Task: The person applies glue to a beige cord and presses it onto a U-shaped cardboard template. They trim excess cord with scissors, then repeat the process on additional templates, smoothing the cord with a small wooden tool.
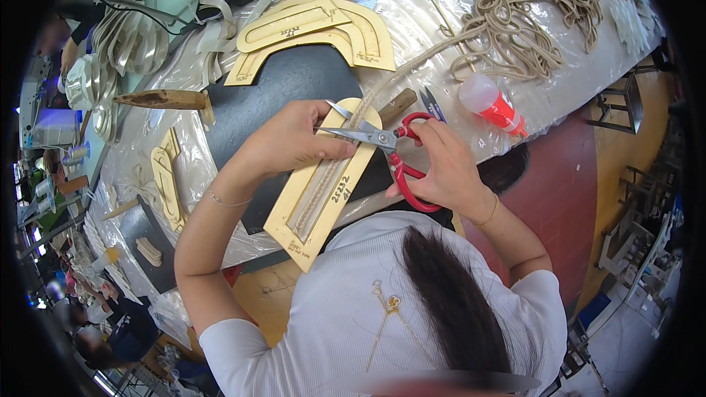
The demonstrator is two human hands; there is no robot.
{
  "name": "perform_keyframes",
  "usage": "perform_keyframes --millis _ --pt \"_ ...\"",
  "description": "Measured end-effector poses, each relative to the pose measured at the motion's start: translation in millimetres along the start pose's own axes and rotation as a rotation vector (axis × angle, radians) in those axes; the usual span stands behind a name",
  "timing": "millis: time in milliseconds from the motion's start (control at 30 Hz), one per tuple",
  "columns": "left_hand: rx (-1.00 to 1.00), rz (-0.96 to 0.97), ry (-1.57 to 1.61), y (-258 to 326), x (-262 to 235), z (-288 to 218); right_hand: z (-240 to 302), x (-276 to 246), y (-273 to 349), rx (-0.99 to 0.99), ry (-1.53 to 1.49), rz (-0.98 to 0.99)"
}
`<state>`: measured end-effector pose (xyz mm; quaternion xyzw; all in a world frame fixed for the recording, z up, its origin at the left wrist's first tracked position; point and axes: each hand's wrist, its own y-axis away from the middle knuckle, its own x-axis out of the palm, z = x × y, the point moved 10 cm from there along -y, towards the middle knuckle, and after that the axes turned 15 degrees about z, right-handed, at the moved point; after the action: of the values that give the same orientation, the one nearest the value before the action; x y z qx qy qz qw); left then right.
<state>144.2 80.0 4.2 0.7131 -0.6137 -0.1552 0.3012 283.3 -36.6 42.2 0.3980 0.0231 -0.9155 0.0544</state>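
My left hand (pixel 294 141) grips the upper part of a pale yellow slotted template board (pixel 351 176), thumb across its face. A beige braided cord (pixel 321 198) lies along the slot and runs out past the board's top end. Red-handled scissors (pixel 382 139) are in my right hand (pixel 445 165), its fingers at the handle loops. Their blades are spread and point left across the board's upper end, at the cord and close to my left thumb. Whether they touch the cord I cannot tell. Beneath the board is a dark grey mat (pixel 287 84).
Loose beige cord (pixel 507 29) lies tangled at the far right. A red-and-clear squeeze bottle (pixel 493 105) and small dark snips (pixel 432 105) are beside my right hand. More yellow templates (pixel 309 26) are stacked beyond the mat. A wooden-handled tool (pixel 162 99) points left.
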Motion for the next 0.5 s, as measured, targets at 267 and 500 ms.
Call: perform_keyframes --millis 267,500 --pt "0.065 0.044 0.047 2 -1 -5 -22 20 0 0.159 -0.296 0.248" --pt "0.052 0.058 0.053 3 1 -7 -29 28 0 0.225 -0.350 0.346"
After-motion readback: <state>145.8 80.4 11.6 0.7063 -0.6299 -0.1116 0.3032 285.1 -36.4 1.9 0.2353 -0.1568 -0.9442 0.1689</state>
